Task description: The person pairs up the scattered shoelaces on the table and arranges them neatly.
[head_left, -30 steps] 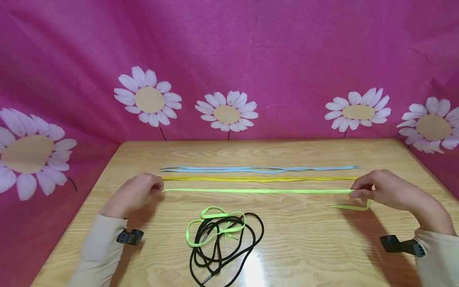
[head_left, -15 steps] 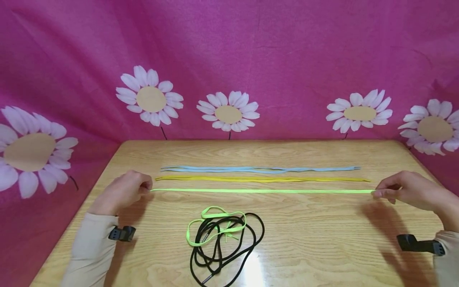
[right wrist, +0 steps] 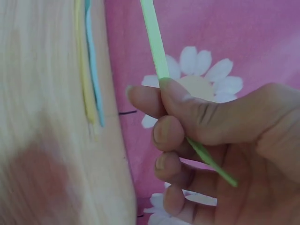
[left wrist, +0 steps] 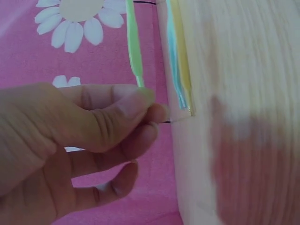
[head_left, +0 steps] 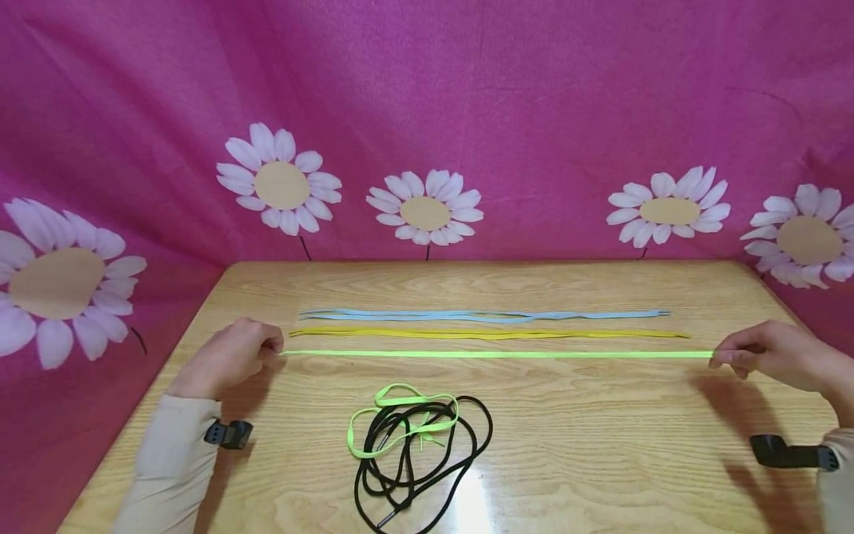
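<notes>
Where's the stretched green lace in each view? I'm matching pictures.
Head: green lace below centre, spanning left hand to right hand.
Left wrist: green lace top centre, down to left hand.
Right wrist: green lace from top centre, through right hand to lower right.
Shared landmark: yellow lace.

Magenta flower-patterned cloth [head_left: 540, 111] behind a wood-grained table [head_left: 600, 460].

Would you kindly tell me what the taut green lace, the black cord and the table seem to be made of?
Taut green lace: probably woven fabric, matte; it looks flat, like ribbon.
Black cord: perhaps braided textile, fairly smooth; it lies in loose, rounded loops.
Table: wood or laminate, glossy; grain shows, light reflects.
</notes>
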Tool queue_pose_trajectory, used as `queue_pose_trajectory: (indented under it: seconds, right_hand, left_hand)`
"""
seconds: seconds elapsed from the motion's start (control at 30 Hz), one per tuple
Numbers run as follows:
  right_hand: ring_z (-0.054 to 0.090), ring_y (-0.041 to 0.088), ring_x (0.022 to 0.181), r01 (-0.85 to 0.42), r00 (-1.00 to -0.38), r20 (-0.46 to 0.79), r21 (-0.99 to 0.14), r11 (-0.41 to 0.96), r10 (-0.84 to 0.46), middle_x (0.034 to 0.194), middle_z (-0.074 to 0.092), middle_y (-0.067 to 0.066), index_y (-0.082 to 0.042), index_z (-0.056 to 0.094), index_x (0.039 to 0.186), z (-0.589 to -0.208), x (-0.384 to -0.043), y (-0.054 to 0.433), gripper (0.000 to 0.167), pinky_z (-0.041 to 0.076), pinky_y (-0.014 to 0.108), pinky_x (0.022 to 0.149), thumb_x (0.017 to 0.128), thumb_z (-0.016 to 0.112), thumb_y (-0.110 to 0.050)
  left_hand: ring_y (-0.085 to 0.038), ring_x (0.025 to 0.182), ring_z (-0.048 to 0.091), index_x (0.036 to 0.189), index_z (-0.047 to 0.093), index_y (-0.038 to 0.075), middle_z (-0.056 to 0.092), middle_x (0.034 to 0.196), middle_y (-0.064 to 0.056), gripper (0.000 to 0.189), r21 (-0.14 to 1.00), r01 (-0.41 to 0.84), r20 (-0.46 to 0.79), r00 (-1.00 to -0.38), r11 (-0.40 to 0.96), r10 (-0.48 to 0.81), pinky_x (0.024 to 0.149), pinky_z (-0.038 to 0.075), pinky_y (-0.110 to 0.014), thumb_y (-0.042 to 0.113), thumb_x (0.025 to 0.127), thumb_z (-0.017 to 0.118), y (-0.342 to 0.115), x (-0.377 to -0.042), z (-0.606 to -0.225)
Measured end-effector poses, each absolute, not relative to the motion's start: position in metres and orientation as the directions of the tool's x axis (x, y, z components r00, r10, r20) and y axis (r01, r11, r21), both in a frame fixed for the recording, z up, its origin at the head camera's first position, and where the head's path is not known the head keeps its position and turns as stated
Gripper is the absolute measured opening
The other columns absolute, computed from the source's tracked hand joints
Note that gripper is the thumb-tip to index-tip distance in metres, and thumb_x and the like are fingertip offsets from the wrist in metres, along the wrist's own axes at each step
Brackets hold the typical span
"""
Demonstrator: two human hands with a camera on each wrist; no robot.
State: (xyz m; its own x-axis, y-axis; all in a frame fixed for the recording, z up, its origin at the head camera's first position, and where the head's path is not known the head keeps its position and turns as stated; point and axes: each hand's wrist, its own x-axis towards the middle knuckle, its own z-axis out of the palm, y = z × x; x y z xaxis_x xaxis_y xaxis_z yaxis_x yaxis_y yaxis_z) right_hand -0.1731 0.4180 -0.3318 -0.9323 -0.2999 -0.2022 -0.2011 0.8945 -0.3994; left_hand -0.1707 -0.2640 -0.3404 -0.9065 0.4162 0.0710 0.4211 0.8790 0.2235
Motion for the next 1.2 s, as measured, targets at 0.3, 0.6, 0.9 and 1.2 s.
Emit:
queue_pose_trajectory:
  seconds: [0.3,0.6,0.9,1.2]
  right_hand:
    - [0.052,0.002,0.063,-0.157,-0.961,-0.142,-0.420,0.894,-0.236,0.071,0.064,-0.001,0.003,0.071,0.089,-0.347,-0.179,0.428,0.014,0.046,0.026,0.059,0.092,0.062,-0.006]
    - [0.053,0.005,0.064,-0.105,-0.969,-0.150,-0.464,0.879,-0.195,0.077,0.065,0.004,0.015,0.062,0.100,-0.358,-0.186,0.430,0.018,0.047,0.026,0.057,0.097,0.050,0.003]
    - [0.054,0.003,0.068,-0.077,-0.979,-0.137,-0.433,0.898,-0.150,0.077,0.069,0.003,-0.001,0.065,0.089,-0.367,-0.189,0.430,0.007,0.040,0.024,0.061,0.092,0.062,-0.006]
    - [0.047,0.015,0.072,-0.070,-0.991,-0.082,-0.388,0.919,-0.110,0.079,0.064,0.005,-0.001,0.066,0.086,-0.375,-0.192,0.431,0.008,0.037,0.031,0.064,0.091,0.064,-0.007]
  left_hand:
    - [-0.014,0.064,0.046,0.071,0.060,0.012,0.054,0.068,0.003,0.022,0.167,0.397,0.103,-0.917,0.902,0.385,0.059,0.040,-0.032,-0.003,0.078,0.074,-0.268,-0.178,-0.352]
    - [-0.014,0.064,0.045,0.071,0.060,0.013,0.052,0.068,0.004,0.022,0.185,0.380,0.090,-0.925,0.906,0.370,0.059,0.039,-0.032,-0.004,0.078,0.072,-0.270,-0.179,-0.358]
    - [-0.015,0.064,0.047,0.069,0.061,0.012,0.055,0.070,0.002,0.024,0.156,0.379,0.076,-0.925,0.912,0.371,0.059,0.042,-0.033,-0.009,0.076,0.070,-0.269,-0.177,-0.358]
    - [-0.017,0.065,0.052,0.069,0.063,0.012,0.060,0.071,-0.002,0.024,0.141,0.368,0.078,-0.930,0.919,0.360,0.061,0.046,-0.036,-0.011,0.072,0.066,-0.266,-0.178,-0.362]
